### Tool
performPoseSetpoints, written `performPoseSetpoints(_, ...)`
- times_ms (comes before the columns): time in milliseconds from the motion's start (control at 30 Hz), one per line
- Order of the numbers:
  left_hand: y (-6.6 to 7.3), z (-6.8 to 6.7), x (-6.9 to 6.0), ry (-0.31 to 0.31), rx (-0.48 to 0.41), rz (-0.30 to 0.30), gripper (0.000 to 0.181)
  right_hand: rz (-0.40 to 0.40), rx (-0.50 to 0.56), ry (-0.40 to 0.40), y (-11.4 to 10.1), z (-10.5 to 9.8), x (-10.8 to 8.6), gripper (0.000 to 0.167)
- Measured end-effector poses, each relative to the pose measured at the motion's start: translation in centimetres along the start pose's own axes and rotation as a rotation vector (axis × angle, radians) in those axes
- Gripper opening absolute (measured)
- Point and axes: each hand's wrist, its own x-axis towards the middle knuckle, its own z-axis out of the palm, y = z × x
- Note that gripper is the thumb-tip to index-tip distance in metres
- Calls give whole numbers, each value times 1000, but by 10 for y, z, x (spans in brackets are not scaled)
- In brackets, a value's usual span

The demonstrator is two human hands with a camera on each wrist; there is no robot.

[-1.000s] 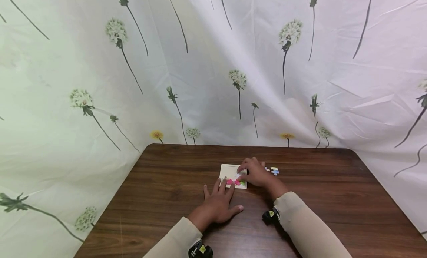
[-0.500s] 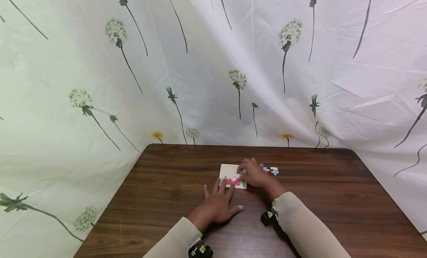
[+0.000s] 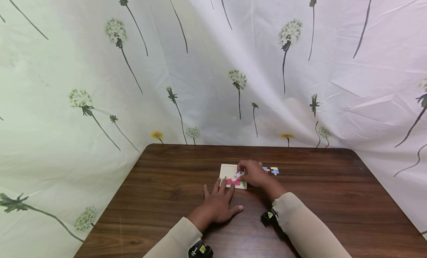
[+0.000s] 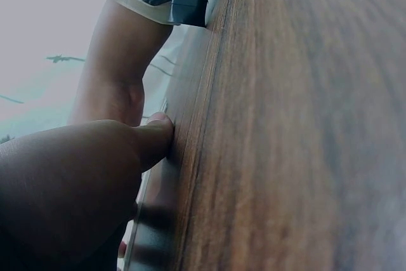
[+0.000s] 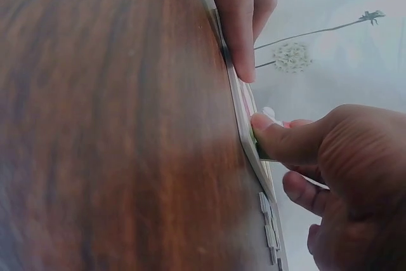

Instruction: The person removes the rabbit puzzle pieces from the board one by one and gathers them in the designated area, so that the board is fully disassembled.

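In the head view a small pale puzzle board (image 3: 227, 169) lies on the brown table, with pink and green pieces set along its near side. My left hand (image 3: 217, 205) is spread out, its fingertips resting on the board's near left edge. Over the board's right part, my right hand (image 3: 254, 174) pinches a whitish puzzle piece (image 3: 239, 174) between thumb and fingers. The right wrist view shows that white piece (image 5: 269, 115) by the thumb tip, low against the board's edge. Fingers of the right hand cover part of the board. Only the thumb side of the left hand (image 4: 76, 176) shows in the left wrist view.
Loose blue and yellow puzzle pieces (image 3: 274, 171) lie just right of the board, partly behind the right hand. The wooden table (image 3: 166, 184) ends at a white curtain (image 3: 207, 83) printed with dandelions. A black wrist camera (image 3: 269, 217) sits on the right sleeve.
My right hand has shifted and turned slightly over the board, its fingers drawing a little lower with the piece. More of the loose pieces shows now. The left hand stays still.
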Motion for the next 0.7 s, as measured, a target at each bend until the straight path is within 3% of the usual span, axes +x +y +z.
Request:
performPoseSetpoints(333,0,1,1,1,8,7,92,-84,80,-9,-2,-3,-4,24)
performPoseSetpoints(700,0,0,0,5,13,5,91,-125,68,-45,-6,-4,-7,20)
